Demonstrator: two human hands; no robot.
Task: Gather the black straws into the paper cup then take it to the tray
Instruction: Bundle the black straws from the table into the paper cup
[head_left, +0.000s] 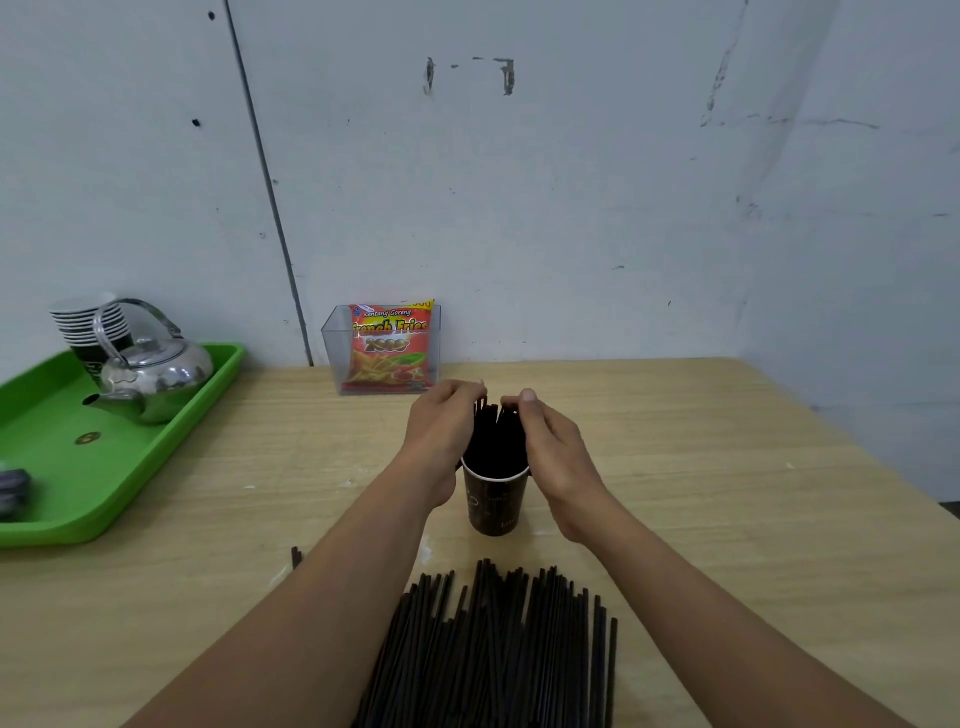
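A dark paper cup (495, 506) stands upright at the middle of the wooden table. A bundle of black straws (493, 441) sticks up out of it. My left hand (441, 431) cups the bundle from the left and my right hand (550, 452) from the right, fingers curled around the straw tops. A big loose pile of black straws (498, 649) lies flat on the table between my forearms, near the front edge. One stray straw end (296, 557) shows beside my left forearm. The green tray (171, 441) sits at the left.
On the tray stand a shiny metal kettle (156, 379) and a stack of paper cups (91, 325), with a dark object (13, 491) at its left edge. A clear box holding a French Fries snack bag (389, 348) stands against the wall behind the cup.
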